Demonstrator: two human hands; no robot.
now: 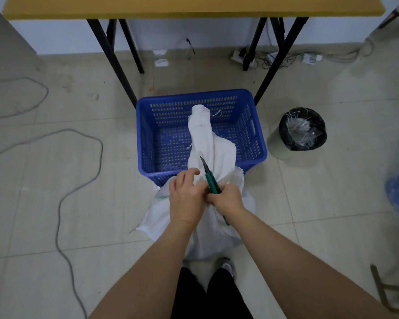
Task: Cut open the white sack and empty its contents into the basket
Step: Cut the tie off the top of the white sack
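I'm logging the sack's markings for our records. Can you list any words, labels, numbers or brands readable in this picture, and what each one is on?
No text can be read here.
white sack: a faint green mark by the left hand, too blurred to tell if it is lettering.
green-handled cutter in the right hand: no marking shows.
blue basket: no label shows.

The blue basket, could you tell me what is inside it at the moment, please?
Only the white sack's twisted top end lies over the blue basket's near rim and floor. The floor beside it shows bare perforated plastic. Whatever lies beneath the sack is hidden.
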